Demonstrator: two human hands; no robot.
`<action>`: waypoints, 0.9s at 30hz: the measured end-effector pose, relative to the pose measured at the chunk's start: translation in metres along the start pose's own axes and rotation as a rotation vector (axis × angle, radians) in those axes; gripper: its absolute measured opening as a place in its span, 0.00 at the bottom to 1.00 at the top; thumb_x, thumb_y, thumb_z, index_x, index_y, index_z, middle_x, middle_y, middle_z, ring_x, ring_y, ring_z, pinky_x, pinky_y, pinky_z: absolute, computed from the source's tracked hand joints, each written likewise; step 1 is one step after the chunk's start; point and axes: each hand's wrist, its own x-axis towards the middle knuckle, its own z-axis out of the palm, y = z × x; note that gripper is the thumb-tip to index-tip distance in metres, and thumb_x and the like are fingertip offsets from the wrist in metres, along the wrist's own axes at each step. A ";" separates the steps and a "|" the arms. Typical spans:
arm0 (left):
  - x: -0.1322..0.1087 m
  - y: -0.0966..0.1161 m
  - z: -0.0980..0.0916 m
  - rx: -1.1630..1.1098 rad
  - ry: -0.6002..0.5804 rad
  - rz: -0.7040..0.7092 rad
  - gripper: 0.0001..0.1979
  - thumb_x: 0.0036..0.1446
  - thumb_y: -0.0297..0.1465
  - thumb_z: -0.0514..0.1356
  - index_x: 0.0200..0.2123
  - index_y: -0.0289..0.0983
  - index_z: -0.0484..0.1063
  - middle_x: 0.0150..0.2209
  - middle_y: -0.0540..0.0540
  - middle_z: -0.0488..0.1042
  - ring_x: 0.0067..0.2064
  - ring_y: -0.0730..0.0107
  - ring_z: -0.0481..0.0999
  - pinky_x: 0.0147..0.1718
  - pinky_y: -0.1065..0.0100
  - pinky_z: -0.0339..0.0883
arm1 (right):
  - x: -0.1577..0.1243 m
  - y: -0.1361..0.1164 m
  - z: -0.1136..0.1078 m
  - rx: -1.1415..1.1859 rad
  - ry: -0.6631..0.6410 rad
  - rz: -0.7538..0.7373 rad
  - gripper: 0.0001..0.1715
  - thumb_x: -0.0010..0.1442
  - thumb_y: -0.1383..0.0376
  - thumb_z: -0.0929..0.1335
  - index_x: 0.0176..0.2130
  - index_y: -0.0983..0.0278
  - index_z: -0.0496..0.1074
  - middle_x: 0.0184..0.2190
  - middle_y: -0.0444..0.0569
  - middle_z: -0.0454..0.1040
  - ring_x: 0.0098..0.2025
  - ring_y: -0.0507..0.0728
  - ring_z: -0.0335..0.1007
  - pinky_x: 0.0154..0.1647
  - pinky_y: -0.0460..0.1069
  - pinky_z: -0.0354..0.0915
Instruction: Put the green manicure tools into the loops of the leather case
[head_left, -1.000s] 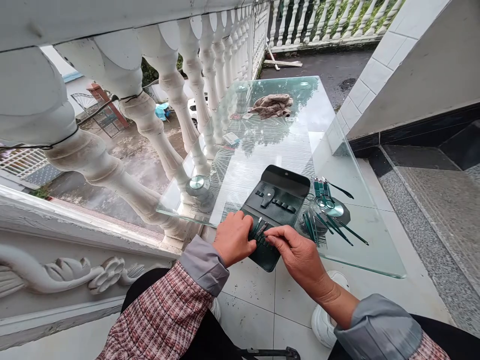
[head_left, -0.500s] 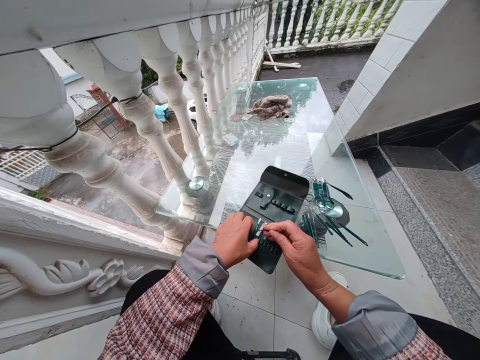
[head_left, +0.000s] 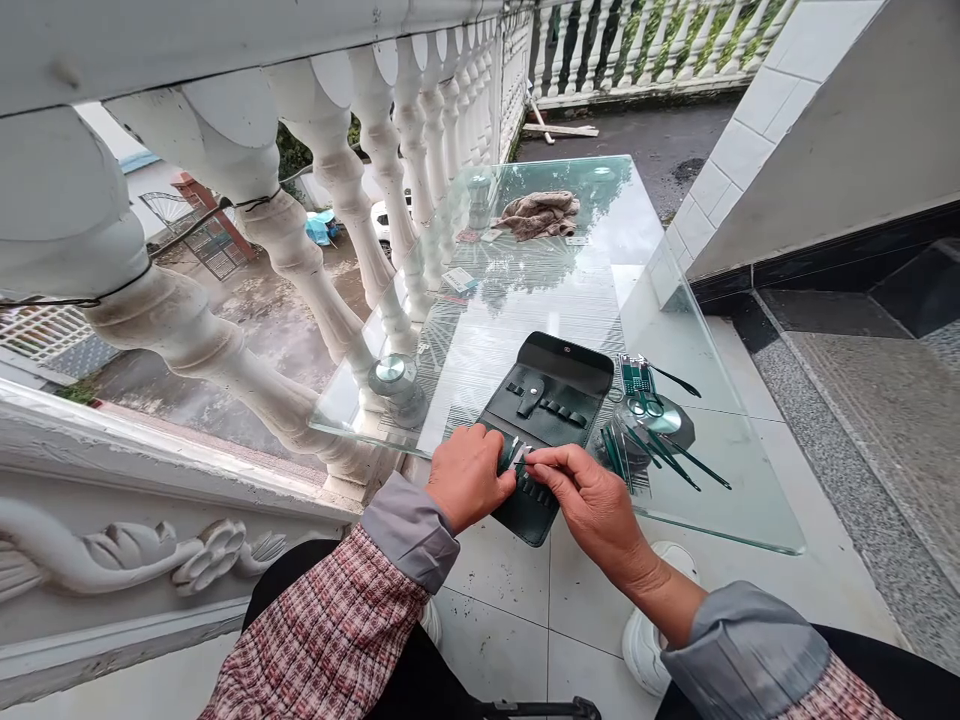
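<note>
A black manicure case (head_left: pixel 566 372) lies unfolded on the glass table (head_left: pixel 555 300), its near end reaching over the front edge. My left hand (head_left: pixel 469 478) is closed on the case's left side, with the thumb near the loops. Pinched between the thumb and fingers of my right hand (head_left: pixel 589 500) is a thin dark manicure tool (head_left: pixel 523 463), held over the lower loops; its exact kind is hidden. Two bright metal tips (head_left: pixel 517 450) show in the loops between my hands. To the right lie green-handled scissors (head_left: pixel 645 406), tweezers (head_left: pixel 686 465) and several other slim tools (head_left: pixel 615 450).
A crumpled brown cloth (head_left: pixel 538 215) lies at the table's far end, and a small card (head_left: pixel 460 280) on its left side. White balusters (head_left: pixel 337 150) run along the left. Stone steps (head_left: pixel 862 400) rise on the right.
The view has shifted very slightly. Both hands keep their places at the case, and the thin tool in my right hand has hardly moved.
</note>
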 end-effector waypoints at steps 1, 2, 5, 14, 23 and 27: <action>0.000 0.000 0.001 0.001 0.003 -0.003 0.10 0.54 0.39 0.55 0.33 0.39 0.66 0.37 0.45 0.69 0.41 0.60 0.69 0.34 0.65 0.62 | 0.000 -0.001 -0.001 0.006 0.015 0.007 0.09 0.59 0.60 0.64 0.36 0.60 0.72 0.35 0.46 0.77 0.37 0.54 0.72 0.40 0.49 0.67; 0.001 0.001 0.001 0.001 0.007 -0.005 0.09 0.54 0.39 0.55 0.33 0.39 0.66 0.36 0.46 0.69 0.41 0.60 0.69 0.33 0.65 0.62 | 0.000 -0.001 -0.002 0.008 0.029 0.010 0.09 0.59 0.60 0.64 0.36 0.60 0.72 0.35 0.46 0.77 0.36 0.54 0.72 0.40 0.49 0.67; 0.001 0.001 0.002 -0.001 0.014 -0.009 0.09 0.54 0.39 0.55 0.33 0.39 0.65 0.36 0.46 0.69 0.41 0.59 0.69 0.33 0.65 0.62 | 0.000 -0.001 -0.003 -0.014 0.039 0.004 0.09 0.58 0.60 0.64 0.35 0.60 0.72 0.34 0.46 0.77 0.36 0.54 0.72 0.39 0.49 0.67; -0.001 0.003 -0.001 -0.020 -0.002 -0.014 0.09 0.54 0.38 0.57 0.33 0.39 0.66 0.37 0.46 0.69 0.42 0.60 0.69 0.34 0.66 0.62 | 0.001 -0.002 -0.003 0.083 0.036 0.071 0.11 0.58 0.57 0.65 0.36 0.61 0.72 0.35 0.48 0.76 0.36 0.55 0.73 0.41 0.52 0.69; 0.003 -0.021 -0.019 -0.064 0.012 0.010 0.05 0.60 0.35 0.54 0.37 0.40 0.66 0.38 0.48 0.70 0.42 0.66 0.68 0.37 0.67 0.60 | 0.007 0.003 -0.023 0.376 0.121 0.353 0.20 0.51 0.51 0.68 0.35 0.64 0.67 0.31 0.50 0.76 0.29 0.54 0.74 0.33 0.52 0.74; 0.001 -0.026 -0.021 -0.055 -0.023 0.125 0.12 0.53 0.39 0.63 0.34 0.39 0.66 0.37 0.49 0.70 0.41 0.65 0.67 0.34 0.68 0.59 | 0.008 0.009 -0.025 0.399 0.075 0.421 0.21 0.51 0.49 0.68 0.33 0.65 0.68 0.32 0.51 0.76 0.29 0.53 0.73 0.31 0.51 0.74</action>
